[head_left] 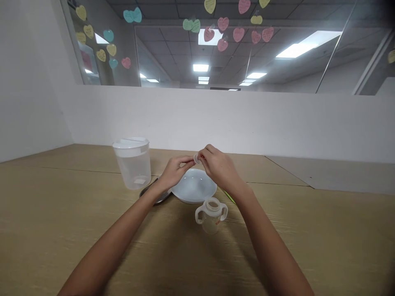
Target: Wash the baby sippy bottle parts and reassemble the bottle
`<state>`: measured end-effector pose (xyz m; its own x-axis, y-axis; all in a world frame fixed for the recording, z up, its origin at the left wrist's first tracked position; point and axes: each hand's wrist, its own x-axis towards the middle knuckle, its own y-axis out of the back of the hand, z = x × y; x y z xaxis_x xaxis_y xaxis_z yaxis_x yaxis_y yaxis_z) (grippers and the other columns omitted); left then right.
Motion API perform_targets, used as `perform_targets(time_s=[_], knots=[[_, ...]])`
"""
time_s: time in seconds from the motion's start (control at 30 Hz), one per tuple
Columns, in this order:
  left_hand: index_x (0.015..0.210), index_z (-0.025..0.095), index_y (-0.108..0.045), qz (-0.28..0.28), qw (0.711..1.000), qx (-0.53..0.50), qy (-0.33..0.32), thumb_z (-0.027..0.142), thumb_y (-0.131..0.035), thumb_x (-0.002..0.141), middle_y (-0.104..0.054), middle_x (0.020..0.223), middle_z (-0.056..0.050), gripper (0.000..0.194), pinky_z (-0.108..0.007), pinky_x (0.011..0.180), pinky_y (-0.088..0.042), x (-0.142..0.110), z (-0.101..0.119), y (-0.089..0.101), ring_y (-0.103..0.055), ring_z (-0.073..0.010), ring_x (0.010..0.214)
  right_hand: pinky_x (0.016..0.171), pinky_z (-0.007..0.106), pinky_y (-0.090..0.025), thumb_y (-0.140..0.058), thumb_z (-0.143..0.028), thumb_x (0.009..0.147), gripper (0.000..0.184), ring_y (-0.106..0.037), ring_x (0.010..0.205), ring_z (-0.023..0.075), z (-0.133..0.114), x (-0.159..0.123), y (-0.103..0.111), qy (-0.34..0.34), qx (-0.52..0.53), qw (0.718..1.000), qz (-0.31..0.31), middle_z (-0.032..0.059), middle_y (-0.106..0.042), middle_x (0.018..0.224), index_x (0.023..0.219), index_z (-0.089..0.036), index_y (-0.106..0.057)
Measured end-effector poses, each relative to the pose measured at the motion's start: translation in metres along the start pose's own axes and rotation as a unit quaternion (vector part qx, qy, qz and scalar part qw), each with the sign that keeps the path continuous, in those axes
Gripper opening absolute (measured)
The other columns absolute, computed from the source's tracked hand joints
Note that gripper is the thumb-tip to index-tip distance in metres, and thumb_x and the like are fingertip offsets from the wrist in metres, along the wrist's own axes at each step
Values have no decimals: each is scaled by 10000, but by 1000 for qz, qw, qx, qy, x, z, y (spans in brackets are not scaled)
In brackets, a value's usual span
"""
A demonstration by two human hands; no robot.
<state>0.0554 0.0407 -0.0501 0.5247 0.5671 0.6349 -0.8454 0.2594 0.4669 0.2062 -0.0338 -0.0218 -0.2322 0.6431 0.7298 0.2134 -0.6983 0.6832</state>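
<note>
Between my two hands, above the far part of a white bowl (194, 189), is a small whitish round piece (196, 158), perhaps a bottle part; its exact kind is too small to tell. My left hand (176, 170) pinches it from the left with thumb and fingers. From the right, the bent fingers of my right hand (219, 164) close on the same piece. A clear baby bottle (211, 218) with two white side handles stands upright in front of the bowl, its round mouth uncovered.
A translucent lidded plastic bucket (132, 166) stands at the back left. Partly behind my left forearm lies a dark metal tray or pan (163, 198). A thin green object (228, 196) shows beside my right wrist. Behind the wooden table (92, 213) rises a white wall (247, 123).
</note>
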Motion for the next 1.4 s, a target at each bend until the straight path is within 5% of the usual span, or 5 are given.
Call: perform_targets(time_s=[0.4,1.0,1.2,1.3,1.4], knots=[[894,151,-704,27,999,35,-3,344,-536,827,-701,952,-58,265,-276,815,-450,3,-6,2,-618,-193,886,628,298,-387,-347,-98,831,125,-469,699,164,13,-2,19,-38,130,974,183,49,-492,804,802,-208,-398],[1015,187,-686,28,998,45,-36,359,-535,834,-666,1093,-57,293,-285,864,-440,3,3,8,-602,-199,1003,691,347,-474,-417,-169,815,65,-570,767,169,25,-14,56,-120,109,945,285,29,-568,803,813,-211,-467],[963,146,-696,86,994,68,0,324,-539,819,-693,957,-64,278,-282,797,-447,3,-17,21,-610,-189,890,734,412,-478,-398,-232,866,153,-624,779,217,51,-46,93,-174,124,872,441,15,-534,756,949,-274,-520],[971,140,-687,127,990,62,7,333,-515,828,-678,850,-46,295,-259,731,-447,4,-19,26,-591,-161,800,744,414,-487,-413,-285,858,147,-622,814,228,73,-56,102,-218,155,873,408,22,-533,810,947,-303,-528],[959,136,-684,120,991,64,-5,327,-496,835,-633,756,-32,295,-238,667,-448,5,-17,25,-557,-131,705,713,421,-471,-440,-286,807,74,-610,730,228,94,-45,80,-317,147,893,284,19,-562,722,818,-262,-509]])
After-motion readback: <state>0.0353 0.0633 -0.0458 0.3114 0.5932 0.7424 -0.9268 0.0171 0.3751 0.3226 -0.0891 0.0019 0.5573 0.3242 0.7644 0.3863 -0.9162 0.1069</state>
